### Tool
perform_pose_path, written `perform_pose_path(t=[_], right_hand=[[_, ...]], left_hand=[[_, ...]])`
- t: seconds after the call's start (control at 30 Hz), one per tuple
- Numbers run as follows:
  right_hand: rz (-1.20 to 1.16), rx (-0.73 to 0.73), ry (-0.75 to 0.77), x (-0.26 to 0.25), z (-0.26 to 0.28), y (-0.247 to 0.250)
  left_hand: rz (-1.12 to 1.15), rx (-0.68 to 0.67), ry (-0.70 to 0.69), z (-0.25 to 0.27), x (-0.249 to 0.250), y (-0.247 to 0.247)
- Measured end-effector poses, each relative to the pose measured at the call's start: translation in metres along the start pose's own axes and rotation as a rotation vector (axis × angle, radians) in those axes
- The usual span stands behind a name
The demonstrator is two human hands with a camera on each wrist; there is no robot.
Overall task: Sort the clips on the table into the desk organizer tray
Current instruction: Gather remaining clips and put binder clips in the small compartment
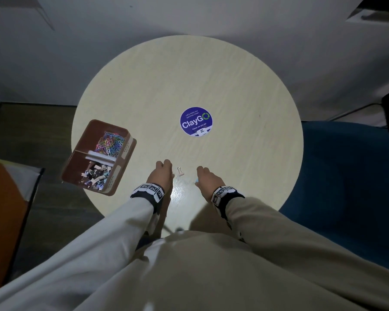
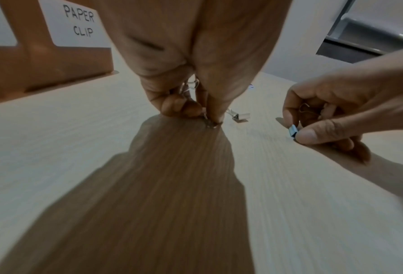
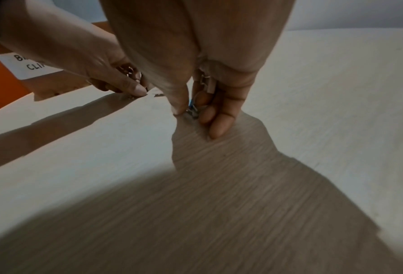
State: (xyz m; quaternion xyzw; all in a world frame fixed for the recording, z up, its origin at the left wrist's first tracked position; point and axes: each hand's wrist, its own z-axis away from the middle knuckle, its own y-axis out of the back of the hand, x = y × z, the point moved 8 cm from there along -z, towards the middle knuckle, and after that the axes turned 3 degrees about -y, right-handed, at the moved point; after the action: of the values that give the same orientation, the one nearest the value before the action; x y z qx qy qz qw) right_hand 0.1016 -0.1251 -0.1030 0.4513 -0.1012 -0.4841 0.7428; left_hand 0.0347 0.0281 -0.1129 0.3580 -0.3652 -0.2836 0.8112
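The brown organizer tray (image 1: 119,131) stands at the table's left edge, with coloured paper clips (image 1: 110,142) in its far compartment and binder clips (image 1: 97,176) in its near one. One pink binder clip (image 1: 180,173) lies loose on the table between my hands. Just left of it, my left hand (image 1: 166,167) keeps wire-handled clips (image 2: 192,84) in its curled fingers and pinches another small clip (image 2: 211,123) against the tabletop. My right hand (image 1: 200,173) pinches a blue binder clip (image 2: 293,130) at the table surface, with a pink clip (image 3: 208,83) tucked in its palm.
The round pale wooden table (image 1: 245,90) carries a blue ClayGo sticker (image 1: 196,121) at its centre. A "PAPER CLIP" label (image 2: 79,22) is on the tray's side. A blue chair (image 1: 346,176) is at the right and an orange surface (image 1: 2,209) at the left.
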Motion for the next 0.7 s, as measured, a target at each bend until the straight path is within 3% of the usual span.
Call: perform_pose_path(t=[0.2,0.37,0.7], right_hand=[[-0.044,-0.039,-0.007,0.001,0.001,0.001],[-0.278,-0.093,-0.163,0.014,0.002,0.006],[-0.262,-0.108,-0.222,0.040,0.009,-0.005]], left_hand=[[0.026,-0.020,0.009,0.003,0.000,0.000],[0.126,0.027,0.015,0.007,0.000,0.005],[0.134,0.039,0.039,0.001,0.006,-0.005]])
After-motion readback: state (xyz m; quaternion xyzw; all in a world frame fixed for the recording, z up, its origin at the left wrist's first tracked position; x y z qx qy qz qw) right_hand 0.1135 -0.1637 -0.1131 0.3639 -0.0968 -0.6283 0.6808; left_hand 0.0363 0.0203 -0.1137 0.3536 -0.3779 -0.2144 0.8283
